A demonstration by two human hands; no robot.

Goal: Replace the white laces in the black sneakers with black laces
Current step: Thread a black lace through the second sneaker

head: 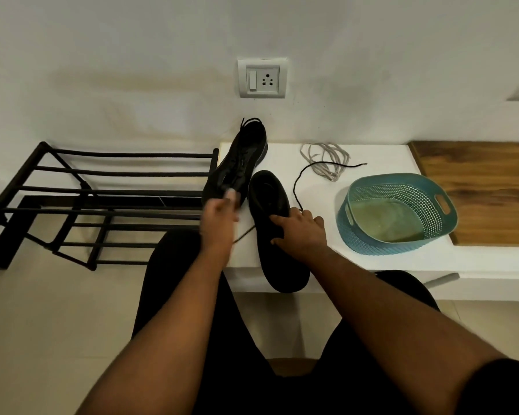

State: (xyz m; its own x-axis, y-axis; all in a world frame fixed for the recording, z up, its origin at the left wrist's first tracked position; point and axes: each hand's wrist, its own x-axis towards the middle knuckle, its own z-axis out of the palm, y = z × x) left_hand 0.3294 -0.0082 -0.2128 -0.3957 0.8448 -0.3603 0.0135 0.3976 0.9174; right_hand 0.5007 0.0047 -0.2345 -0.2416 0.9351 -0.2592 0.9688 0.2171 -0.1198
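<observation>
Black sneaker [277, 235] overhanging ledge [372, 259] edge, right hand [301, 232] gripping it, left hand [218, 217] pinching black lace [243, 235].

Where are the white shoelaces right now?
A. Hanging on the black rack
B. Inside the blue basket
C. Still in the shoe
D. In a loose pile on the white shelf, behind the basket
D: the white laces lie in a loose pile on the white shelf, behind the blue basket, which holds none of them.
</observation>
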